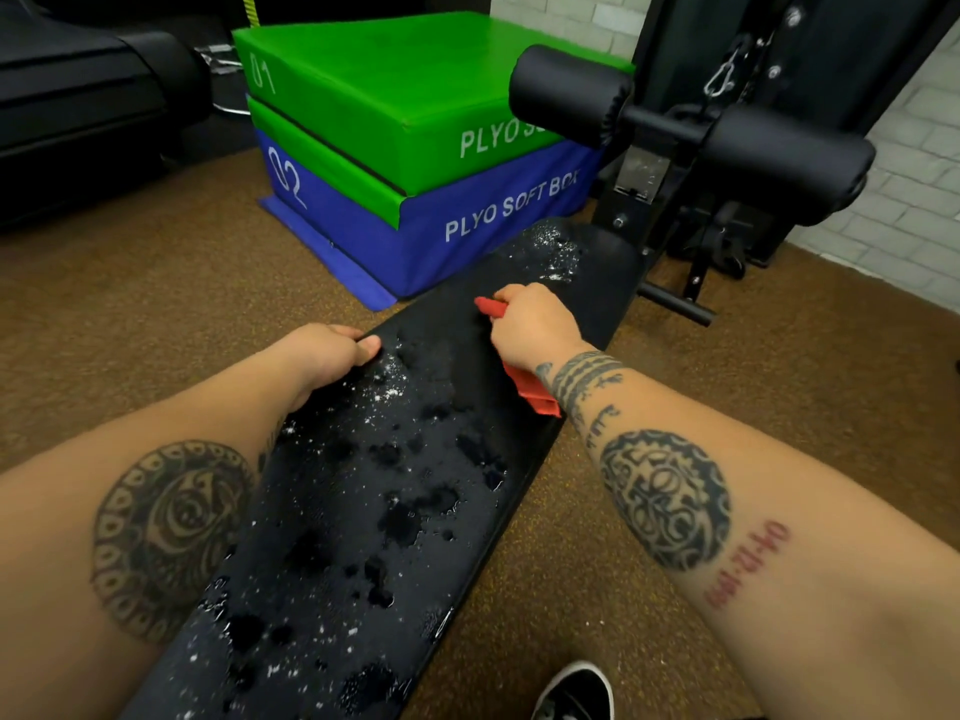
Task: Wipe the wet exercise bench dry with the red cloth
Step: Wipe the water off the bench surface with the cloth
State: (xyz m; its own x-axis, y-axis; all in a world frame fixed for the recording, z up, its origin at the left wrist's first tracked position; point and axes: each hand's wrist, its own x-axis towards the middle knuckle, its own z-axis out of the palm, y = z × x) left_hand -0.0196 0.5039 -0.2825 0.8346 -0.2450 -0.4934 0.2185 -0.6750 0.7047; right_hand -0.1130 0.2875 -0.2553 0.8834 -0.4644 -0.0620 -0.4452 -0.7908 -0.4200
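Right hand [535, 330]: fingers curled round red cloth [532, 392], pressed on surface [332, 511], far right.
Left hand [324, 353]: grips surface's left edge.
Surface: black pad, water pools [400, 522] near and far.

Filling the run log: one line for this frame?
right hand grips red cloth on bench | left hand holds bench edge | bench mostly wet

Right hand [530, 330] is covering most of the red cloth [535, 394], worktop [363, 511] is running off the bottom edge, roller pad [566, 90] is blocking the green plyo box [395, 85] lettering.
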